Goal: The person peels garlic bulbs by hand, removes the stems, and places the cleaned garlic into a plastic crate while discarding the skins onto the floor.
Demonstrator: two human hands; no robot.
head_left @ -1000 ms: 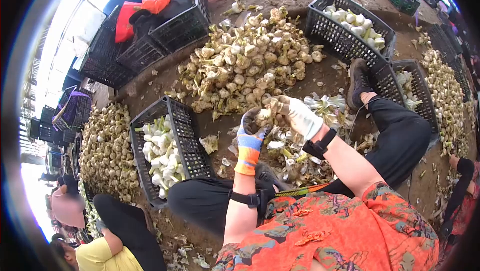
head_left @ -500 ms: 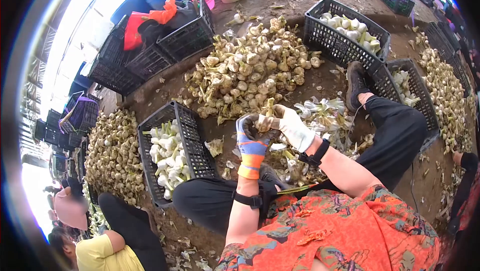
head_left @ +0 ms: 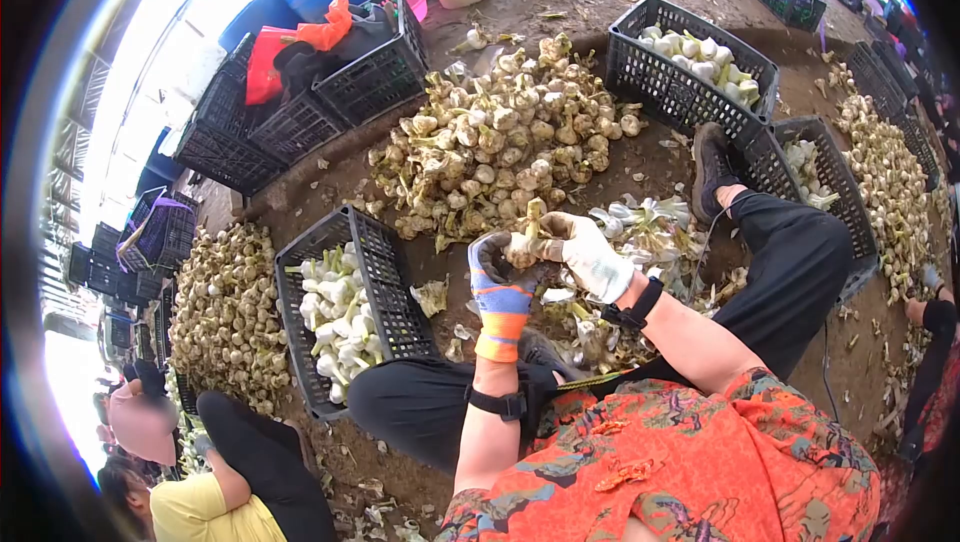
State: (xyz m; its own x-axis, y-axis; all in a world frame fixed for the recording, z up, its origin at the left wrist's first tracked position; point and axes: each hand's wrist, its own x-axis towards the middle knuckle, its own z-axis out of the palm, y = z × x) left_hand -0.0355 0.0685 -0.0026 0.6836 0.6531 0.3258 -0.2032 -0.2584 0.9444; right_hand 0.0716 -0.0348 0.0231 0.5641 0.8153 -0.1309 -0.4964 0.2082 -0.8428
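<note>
A garlic bulb (head_left: 521,251) with a short stem pointing up is between my two gloved hands, above the ground in front of me. My left hand (head_left: 499,277), in a purple and orange glove with dark fingers, is curled round the bulb's left side. From the right, my right hand (head_left: 588,250), in a whitish glove with soiled fingertips, pinches the bulb near the base of its stem. Just beyond the hands lies a big heap of unpeeled garlic bulbs (head_left: 500,142). Loose peeled skins (head_left: 650,227) are strewn to the right of my right hand.
A black crate (head_left: 395,292) of cleaned white garlic stands at my left knee. Two more crates hold garlic: one crate (head_left: 650,82) ahead right, another (head_left: 850,192) beside my right leg. Crates with bags (head_left: 370,77) stand far left. A co-worker in a yellow shirt (head_left: 215,507) sits at lower left.
The garlic bulb shows more clearly now, its stem upright between the hands. My right hand has shifted slightly right and its fingers have moved at the stem. My left hand stays round the bulb.
</note>
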